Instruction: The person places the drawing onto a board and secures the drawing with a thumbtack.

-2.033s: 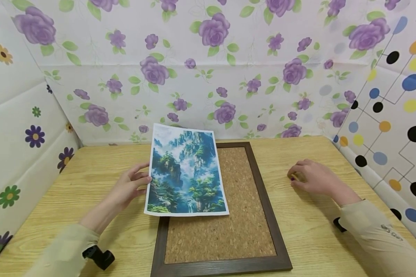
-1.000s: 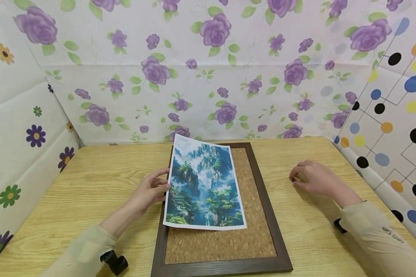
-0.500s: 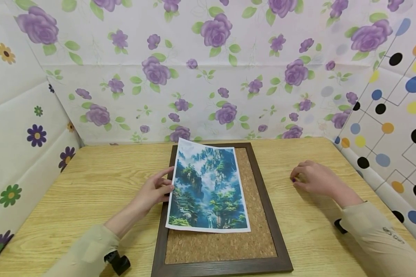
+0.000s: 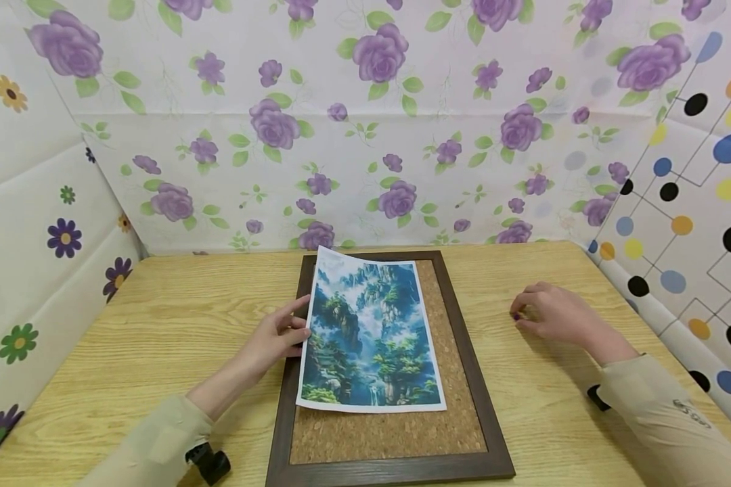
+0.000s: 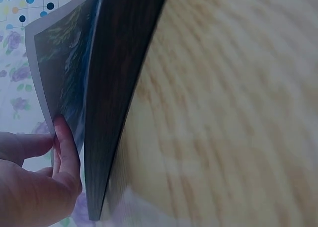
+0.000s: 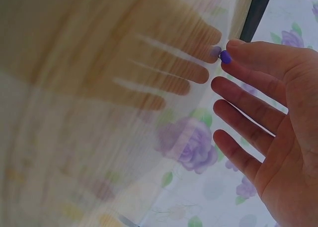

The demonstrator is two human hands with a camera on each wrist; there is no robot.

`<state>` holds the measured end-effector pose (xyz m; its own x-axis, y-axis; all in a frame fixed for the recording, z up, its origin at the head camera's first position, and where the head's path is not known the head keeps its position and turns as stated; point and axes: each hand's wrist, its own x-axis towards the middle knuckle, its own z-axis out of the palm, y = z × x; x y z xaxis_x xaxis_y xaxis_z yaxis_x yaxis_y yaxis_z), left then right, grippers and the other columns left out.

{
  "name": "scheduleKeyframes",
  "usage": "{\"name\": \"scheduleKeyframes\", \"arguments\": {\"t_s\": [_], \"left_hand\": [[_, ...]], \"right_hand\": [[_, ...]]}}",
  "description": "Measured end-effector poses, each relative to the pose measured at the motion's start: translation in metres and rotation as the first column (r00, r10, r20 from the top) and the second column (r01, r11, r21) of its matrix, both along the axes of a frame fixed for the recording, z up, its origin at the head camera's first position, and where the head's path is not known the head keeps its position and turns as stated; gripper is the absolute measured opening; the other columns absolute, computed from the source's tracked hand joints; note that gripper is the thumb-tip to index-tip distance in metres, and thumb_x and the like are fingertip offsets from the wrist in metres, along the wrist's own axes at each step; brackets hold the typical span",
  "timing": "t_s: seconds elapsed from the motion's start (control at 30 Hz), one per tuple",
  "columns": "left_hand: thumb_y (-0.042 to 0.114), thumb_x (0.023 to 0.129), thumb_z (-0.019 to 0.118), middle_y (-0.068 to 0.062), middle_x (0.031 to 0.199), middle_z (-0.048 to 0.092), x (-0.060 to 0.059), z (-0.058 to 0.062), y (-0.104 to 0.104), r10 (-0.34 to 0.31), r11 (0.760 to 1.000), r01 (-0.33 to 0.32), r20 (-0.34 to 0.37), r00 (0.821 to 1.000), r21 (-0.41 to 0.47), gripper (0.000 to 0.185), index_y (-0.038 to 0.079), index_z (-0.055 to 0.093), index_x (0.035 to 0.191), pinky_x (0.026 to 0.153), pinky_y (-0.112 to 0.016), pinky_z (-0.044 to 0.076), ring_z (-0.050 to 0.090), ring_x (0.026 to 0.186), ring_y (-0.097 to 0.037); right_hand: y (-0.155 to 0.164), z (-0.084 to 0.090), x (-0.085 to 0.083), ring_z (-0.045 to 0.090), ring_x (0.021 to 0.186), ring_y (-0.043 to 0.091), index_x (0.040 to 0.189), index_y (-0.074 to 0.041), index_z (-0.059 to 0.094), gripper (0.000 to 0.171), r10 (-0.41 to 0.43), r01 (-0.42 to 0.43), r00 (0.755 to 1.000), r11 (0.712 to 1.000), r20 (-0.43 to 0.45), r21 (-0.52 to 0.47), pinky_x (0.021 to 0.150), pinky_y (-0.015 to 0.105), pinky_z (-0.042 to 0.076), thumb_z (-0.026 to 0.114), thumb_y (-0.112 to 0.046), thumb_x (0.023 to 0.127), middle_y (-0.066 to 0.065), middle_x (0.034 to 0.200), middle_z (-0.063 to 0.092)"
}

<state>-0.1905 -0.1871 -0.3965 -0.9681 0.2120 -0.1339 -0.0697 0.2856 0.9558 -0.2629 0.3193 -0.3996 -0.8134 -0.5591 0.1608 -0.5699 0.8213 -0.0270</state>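
Observation:
My left hand (image 4: 274, 340) pinches the left edge of a printed landscape picture (image 4: 371, 338) between thumb and fingers. The sheet, white-bordered with blue-green mountains, slants over a cork board (image 4: 396, 436), its upper left corner raised. In the left wrist view the picture (image 5: 69, 58) bows away from the dark board frame (image 5: 117, 53). To the right of the board, my right hand (image 4: 551, 311) stays low over the table. Its thumb and index finger pinch a small purple push pin (image 6: 225, 56), the other fingers spread loosely.
The dark brown frame (image 4: 469, 365) surrounds the cork and lies on a wood-grain table (image 4: 183, 304). Behind stands a wall covering with purple roses (image 4: 396, 199); a dotted covering (image 4: 676, 223) borders the right side and a flowered one the left.
My left hand has carried the picture rightward and a little toward me, farther over the cork. It slows over the last half second. My right hand has hardly moved.

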Motion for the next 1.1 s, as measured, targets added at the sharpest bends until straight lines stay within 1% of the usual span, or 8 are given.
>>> {"name": "scheduleKeyframes", "arguments": {"t_s": [0.1, 0.33, 0.5, 0.73, 1.1], "left_hand": [[0.009, 0.101, 0.055, -0.012, 0.110, 0.057, 0.001, 0.000, 0.001, -0.024, 1.000, 0.024, -0.014, 1.000, -0.016, 0.064, 0.018, 0.027, 0.158, 0.085, -0.037, 0.060, 0.061, 0.094, -0.014], [0.007, 0.099, 0.056, -0.009, 0.105, 0.057, 0.005, -0.003, 0.005, -0.025, 0.999, 0.025, -0.004, 1.000, -0.021, 0.065, 0.021, 0.030, 0.157, 0.082, -0.037, 0.061, 0.062, 0.092, -0.015], [0.006, 0.099, 0.056, -0.010, 0.105, 0.058, 0.007, -0.005, 0.007, -0.032, 0.999, 0.032, -0.016, 0.999, -0.027, 0.065, 0.021, 0.030, 0.157, 0.079, -0.036, 0.061, 0.063, 0.090, -0.015], [0.005, 0.099, 0.056, -0.013, 0.106, 0.057, 0.011, -0.005, 0.010, -0.057, 0.997, 0.055, -0.026, 0.998, -0.052, 0.066, 0.018, 0.029, 0.157, 0.075, -0.036, 0.061, 0.063, 0.086, -0.017], [0.005, 0.099, 0.056, -0.014, 0.107, 0.055, 0.017, -0.005, 0.013, -0.059, 0.997, 0.057, -0.024, 0.998, -0.045, 0.066, 0.018, 0.028, 0.158, 0.073, -0.035, 0.061, 0.061, 0.085, -0.018]], "right_hand": [[0.000, 0.000, 0.000, 0.062, 0.081, 0.013, 0.092, -0.023, 0.075, 0.013, 0.000, 0.000, 1.000, 1.000, 0.003, 0.001, 0.068, 0.034, 0.053, 0.080, -0.019, 0.081, -0.005, 0.091, 0.069], [-0.001, 0.000, -0.002, 0.062, 0.083, 0.013, 0.091, -0.024, 0.075, 0.012, 0.002, -0.002, 1.000, 1.000, 0.005, -0.003, 0.069, 0.034, 0.053, 0.081, -0.019, 0.081, -0.006, 0.091, 0.068], [-0.001, 0.000, -0.003, 0.062, 0.082, 0.013, 0.089, -0.026, 0.074, 0.013, 0.003, -0.003, 1.000, 1.000, 0.001, -0.002, 0.068, 0.034, 0.053, 0.081, -0.017, 0.081, -0.008, 0.089, 0.068], [0.000, 0.002, -0.002, 0.062, 0.083, 0.015, 0.090, -0.025, 0.074, 0.012, -0.005, 0.005, 0.999, 1.000, 0.032, 0.006, 0.069, 0.037, 0.054, 0.080, -0.018, 0.082, -0.007, 0.090, 0.068], [-0.002, 0.003, -0.003, 0.062, 0.081, 0.012, 0.090, -0.025, 0.074, 0.012, -0.001, 0.001, 0.998, 1.000, 0.055, -0.003, 0.066, 0.033, 0.053, 0.079, -0.016, 0.083, -0.007, 0.090, 0.067]]}}
